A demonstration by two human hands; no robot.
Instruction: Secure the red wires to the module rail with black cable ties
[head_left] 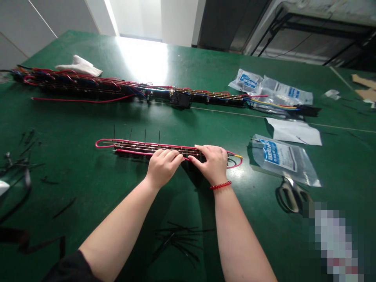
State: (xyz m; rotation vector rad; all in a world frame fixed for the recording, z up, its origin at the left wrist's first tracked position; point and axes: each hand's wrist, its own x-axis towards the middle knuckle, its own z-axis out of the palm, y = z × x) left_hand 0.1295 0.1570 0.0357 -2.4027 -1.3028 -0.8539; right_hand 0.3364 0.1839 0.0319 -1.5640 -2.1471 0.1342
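Observation:
A long, narrow black assembly with metal rods and red wire along it (138, 146) lies across the middle of the table. Its red wire loops out beyond both ends. Several thin black cable ties (145, 135) stick up from its left half. My left hand (164, 166) is closed over the near edge, fingers curled down at the red wire; the fingertips' exact hold is hidden. Just to the right, my right hand (214, 162) spans the assembly, thumb on the near side and fingers on the far side, gripping it. A red bead bracelet (220, 185) circles the right wrist.
Behind lies a longer wired assembly (117, 87), with a white cloth (79, 65) by it. On the right are plastic bags (284, 158), white paper (295, 131) and scissors (289, 196). Loose cable ties (176, 241) lie in front; black scraps (25, 164) are at left.

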